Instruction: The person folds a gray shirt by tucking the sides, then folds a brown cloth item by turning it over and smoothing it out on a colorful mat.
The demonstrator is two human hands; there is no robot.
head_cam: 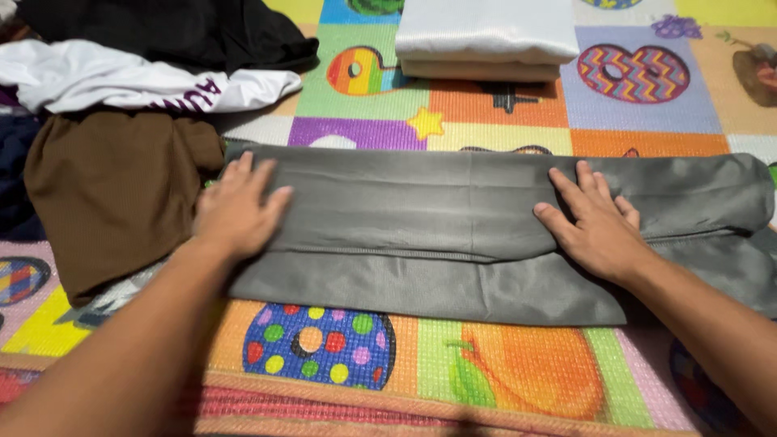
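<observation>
Nearest the camera, at six o'clock, a strip of the colourful play mat (453, 372) lies bare below the garment's lower hem, the only real free room for drawing the cloth toward the body. Above it, across the middle of the view, the grey garment (453, 218) lies folded lengthwise into a long band. The left hand (235, 212) rests flat at nine o'clock on its left end, fingers spread and gripping nothing; the right hand (597, 225) presses flat at three o'clock, likewise released, palm down on the upper layer.

The smooth fabric looks likely to slide: if either palm pushes unevenly, the top layer could creep off the lower one, whose edge already shows below it. The right end runs toward the frame edge, so a fold from there could bunch.

At nine o'clock the brown garment (113, 198) lies just beside the grey one's left end, leaving little room there. Farther off, at eleven o'clock, the white shirt (137, 85) and black cloth (178, 28) crowd the mat; at twelve o'clock the folded stack (486, 40) sits well apart.
</observation>
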